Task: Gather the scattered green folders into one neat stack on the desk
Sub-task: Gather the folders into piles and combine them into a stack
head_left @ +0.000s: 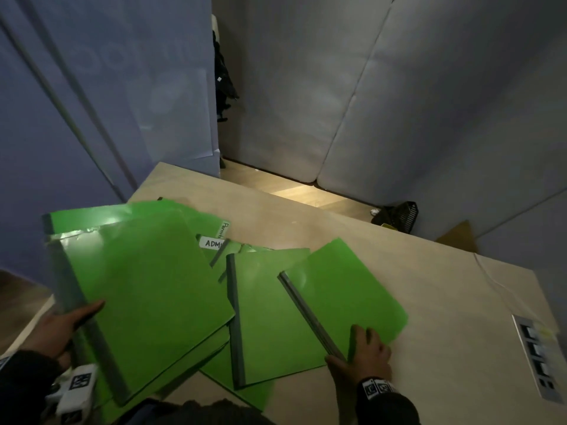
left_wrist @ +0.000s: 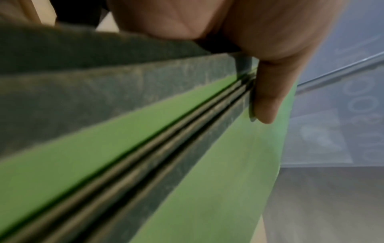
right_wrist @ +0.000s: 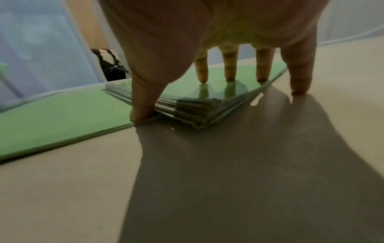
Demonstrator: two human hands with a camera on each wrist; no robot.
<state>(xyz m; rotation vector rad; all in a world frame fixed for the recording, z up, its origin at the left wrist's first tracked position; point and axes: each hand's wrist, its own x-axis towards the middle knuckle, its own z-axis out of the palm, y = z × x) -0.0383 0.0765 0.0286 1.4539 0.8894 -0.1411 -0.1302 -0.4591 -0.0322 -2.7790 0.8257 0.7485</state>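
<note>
Your left hand (head_left: 58, 325) had its grip closed on a bundle (head_left: 144, 289) of green folders, thumb laid over the top cover and the rest of the hand wrapped round the grey spines — the left wrist view showed several spines pressed together under that thumb (left_wrist: 268, 92). Holding it by the spines was probably what kept the loose covers from fanning out. The bundle sat tilted, its near corner overhanging the counter (head_left: 445, 302) edge, so it looked carried rather than set down.

Your right hand (head_left: 363, 351) was spread flat, not closed on anything: three fingertips (right_wrist: 229, 72) pressed on the cover of the angled folder (head_left: 346, 289) to the right of the bundle, the thumb braced against its spine corner, the little finger on bare counter. That pose suited sliding or pinning rather than lifting.

Between that folder and the bundle lay another folder (head_left: 270, 314), partly under both. More green covers showed behind the bundle, one with a white label (head_left: 213, 243). No neat stack existed yet — roughly midway, I'd judge.
</note>
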